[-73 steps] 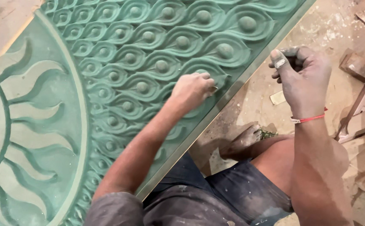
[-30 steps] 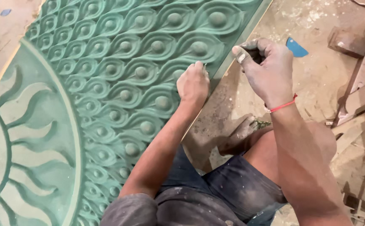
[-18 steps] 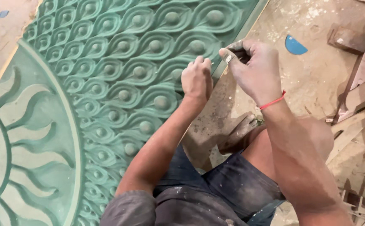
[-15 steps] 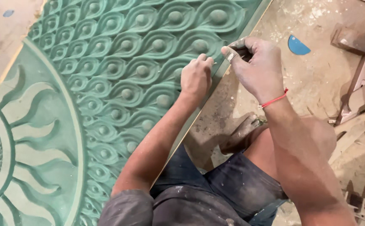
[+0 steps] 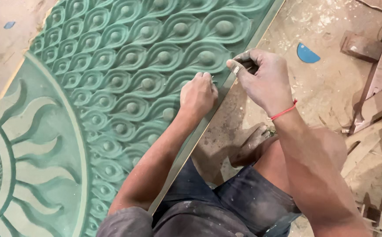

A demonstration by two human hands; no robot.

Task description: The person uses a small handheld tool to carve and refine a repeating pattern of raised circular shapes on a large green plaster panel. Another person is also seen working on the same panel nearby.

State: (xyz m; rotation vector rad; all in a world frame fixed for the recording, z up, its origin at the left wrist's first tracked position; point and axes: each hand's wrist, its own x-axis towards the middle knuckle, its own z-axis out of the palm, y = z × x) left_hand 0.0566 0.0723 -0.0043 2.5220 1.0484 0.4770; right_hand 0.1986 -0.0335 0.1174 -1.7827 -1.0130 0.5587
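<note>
Running diagonally from the top right toward the bottom centre, the straight edge of the green carved panel (image 5: 112,87) splits the head view: relief to the left, dusty floor (image 5: 331,87) to the right. The panel lies flat on the floor and fills the whole left and upper part of the picture, passing out of view at the top and left, so only this one straight edge shows. Rows of raised eye-shaped scales cover its upper part; a smooth band curves below them, with sun-like rays at the lower left corner.

Open floor lies just beyond the edge, broken by a blue half-round scrap (image 5: 307,54) near the top right and a heap of wood offcuts (image 5: 375,101) along the right side. The person's knee and bare foot (image 5: 252,145) sit on the floor close against the edge, narrowing the room there.

The left hand (image 5: 198,94) rests curled on the scales just inside the edge, fingertips pressed to the carving; whether it pinches anything I cannot tell. The right hand (image 5: 263,79), with a red thread at the wrist, hangs over the edge just beside the left, fingers closed around a small dark object (image 5: 248,66) that is mostly hidden. The two hands are near each other, not touching.
</note>
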